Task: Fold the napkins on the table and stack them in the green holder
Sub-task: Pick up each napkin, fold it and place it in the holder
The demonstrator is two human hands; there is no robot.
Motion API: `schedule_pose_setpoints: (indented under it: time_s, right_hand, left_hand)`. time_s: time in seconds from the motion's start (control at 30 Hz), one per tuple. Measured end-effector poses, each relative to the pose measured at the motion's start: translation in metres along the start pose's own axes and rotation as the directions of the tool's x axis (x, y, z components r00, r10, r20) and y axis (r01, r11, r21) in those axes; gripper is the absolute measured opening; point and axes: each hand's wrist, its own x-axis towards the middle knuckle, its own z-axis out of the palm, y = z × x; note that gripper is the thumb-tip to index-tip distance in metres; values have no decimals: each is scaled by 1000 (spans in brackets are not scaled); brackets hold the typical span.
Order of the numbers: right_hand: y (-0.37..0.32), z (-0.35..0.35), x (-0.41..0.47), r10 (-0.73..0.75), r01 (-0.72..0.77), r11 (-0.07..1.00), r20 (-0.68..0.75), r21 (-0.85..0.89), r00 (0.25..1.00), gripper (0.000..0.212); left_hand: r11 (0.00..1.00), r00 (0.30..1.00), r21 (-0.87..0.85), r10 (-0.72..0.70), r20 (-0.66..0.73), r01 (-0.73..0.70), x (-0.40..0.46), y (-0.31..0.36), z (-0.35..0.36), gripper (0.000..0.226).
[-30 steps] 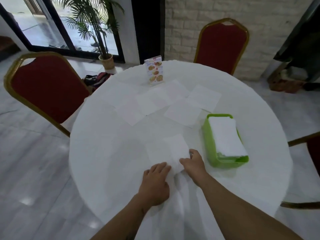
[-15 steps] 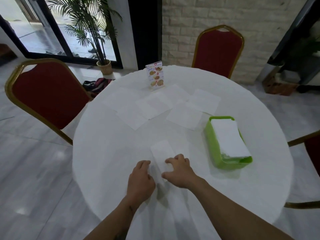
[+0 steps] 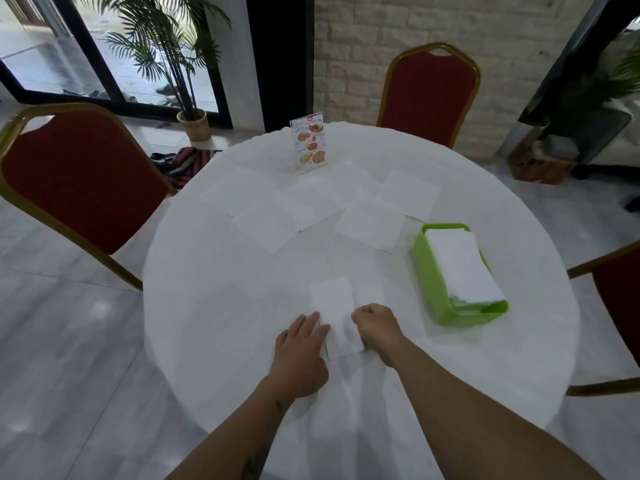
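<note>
On table's right, green holder (image 3: 426, 271) with stacked napkins (image 3: 460, 268) (white), both hands pressing folded napkin (image 3: 335, 315)

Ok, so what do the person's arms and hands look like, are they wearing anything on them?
Both forearms are bare as far as the frame shows, with no sleeves, gloves, watch or rings visible. The left hand and right hand are uncovered. The left forearm carries small dark tattoo markings, one near the wrist and one lower down.
</note>
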Motion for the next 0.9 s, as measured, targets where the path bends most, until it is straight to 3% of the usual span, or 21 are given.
schedule_pose_setpoints:
  time_s: [0.13,0.23,0.37,0.57,0.7,0.9]
  right_hand:
    - [-2,3,-4,-129,109,981,-121,-159,984,14]
    - [1,4,-5,-127,98,970,-120,-224,985,21]
    - [4,9,-4,-69,62,988,-41,-145,997,30]
    - [1,17,-2,-116,113,992,-53,-65,992,23]
    - [-7,10,-9,-228,219,969,-76,-116,971,12]
    - [-31,-31,-15,-421,404,892,-48,-202,906,16]
  left_hand:
    - [1000,1000,-4,19,-4,-19,-2,-3,0,69]
    - [1000,1000,-2,21,-8,-21,-4,-4,2,67]
    - [1000,1000,-16,25,10,-25,-10,-4,3,67]
    - [1000,1000,-12,27,8,-27,-16,-4,2,66]
    - [987,996,-158,-54,-71,42,-9,1,2,63]
    - [860,944,-498,-249,-218,112,11,26,-12,54]
